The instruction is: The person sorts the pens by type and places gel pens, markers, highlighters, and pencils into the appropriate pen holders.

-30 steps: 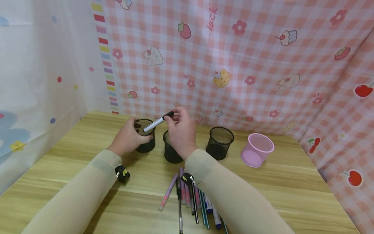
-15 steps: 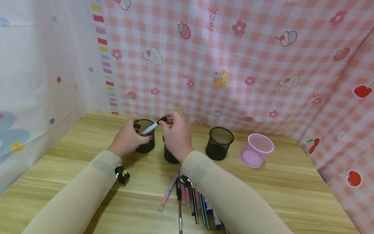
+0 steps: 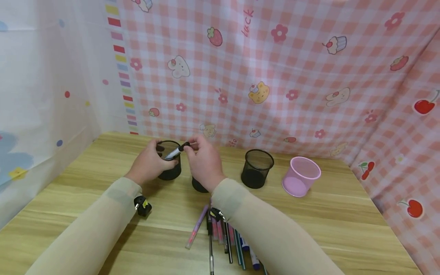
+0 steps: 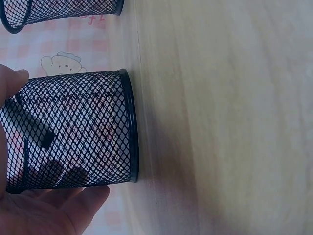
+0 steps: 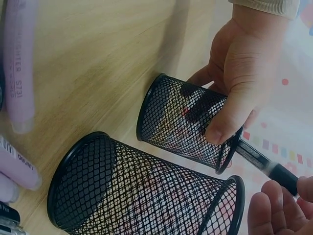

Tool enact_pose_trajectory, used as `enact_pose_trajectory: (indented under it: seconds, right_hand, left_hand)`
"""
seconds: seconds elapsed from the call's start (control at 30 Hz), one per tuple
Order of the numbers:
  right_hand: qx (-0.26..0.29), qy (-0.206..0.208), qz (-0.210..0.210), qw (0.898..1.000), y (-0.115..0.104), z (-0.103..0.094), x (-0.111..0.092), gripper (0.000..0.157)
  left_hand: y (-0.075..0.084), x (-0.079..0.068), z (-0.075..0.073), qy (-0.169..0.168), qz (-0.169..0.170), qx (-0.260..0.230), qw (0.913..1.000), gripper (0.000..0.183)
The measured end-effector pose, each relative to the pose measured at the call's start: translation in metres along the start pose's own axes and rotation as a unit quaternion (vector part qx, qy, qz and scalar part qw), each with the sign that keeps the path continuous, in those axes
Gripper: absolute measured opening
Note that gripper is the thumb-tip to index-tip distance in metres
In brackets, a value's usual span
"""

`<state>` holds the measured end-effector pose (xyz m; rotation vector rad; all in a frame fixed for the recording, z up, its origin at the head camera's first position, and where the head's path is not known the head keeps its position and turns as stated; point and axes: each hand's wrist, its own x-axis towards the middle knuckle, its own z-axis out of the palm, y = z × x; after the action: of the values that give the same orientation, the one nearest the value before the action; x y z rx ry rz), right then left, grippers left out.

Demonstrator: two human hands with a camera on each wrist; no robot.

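My left hand (image 3: 148,162) grips the leftmost black mesh pen cup (image 3: 170,172), thumb on the near side and fingers around the far side. The cup stands upright on the table. My right hand (image 3: 205,160) pinches a white marker (image 3: 173,153) by its black cap (image 5: 283,177). The marker slants down to the left, its far end inside the cup; the left wrist view shows that end through the mesh (image 4: 78,127). A second black mesh cup (image 5: 146,181) stands just right of the first, partly hidden behind my right hand in the head view.
Further right stand another black mesh cup (image 3: 258,170) and a pink mesh cup (image 3: 300,177). In front, partly under my right forearm, lie purple highlighters (image 3: 197,226), black pens (image 3: 211,244), teal pens (image 3: 239,248) and blue-capped markers (image 3: 254,259). A checked cloth (image 3: 223,68) hangs behind.
My right hand has moved left and slightly down with the marker, whose tip has gone from above the cup's rim into it. My left hand keeps its grip on the cup.
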<state>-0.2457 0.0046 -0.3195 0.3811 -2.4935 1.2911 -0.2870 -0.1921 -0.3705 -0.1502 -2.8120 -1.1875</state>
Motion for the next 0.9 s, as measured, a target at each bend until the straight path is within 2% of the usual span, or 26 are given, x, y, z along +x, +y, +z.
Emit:
enact_pose_trajectory:
  seconds: [0.23, 0.47, 0.73, 0.9]
  right_hand:
    - [-0.02, -0.012, 0.003, 1.0, 0.001, -0.002, -0.002, 0.016]
    - [-0.01, -0.014, 0.018, 1.0, 0.001, -0.014, -0.003, 0.02]
    - [-0.015, -0.024, 0.041, 0.999, 0.004, -0.048, -0.013, 0.025]
    - [-0.003, -0.016, 0.052, 0.998, 0.001, -0.071, -0.021, 0.024]
  left_hand:
    - [-0.003, 0.002, 0.001, 0.002, 0.008, 0.002, 1.0, 0.092]
    - [0.001, 0.006, 0.0, 0.0, 0.007, -0.004, 1.0, 0.084]
    - [0.011, 0.008, 0.001, -0.01, 0.02, -0.002, 0.9998, 0.101]
    - [0.011, 0.005, -0.015, -0.017, 0.013, 0.007, 0.9997, 0.106]
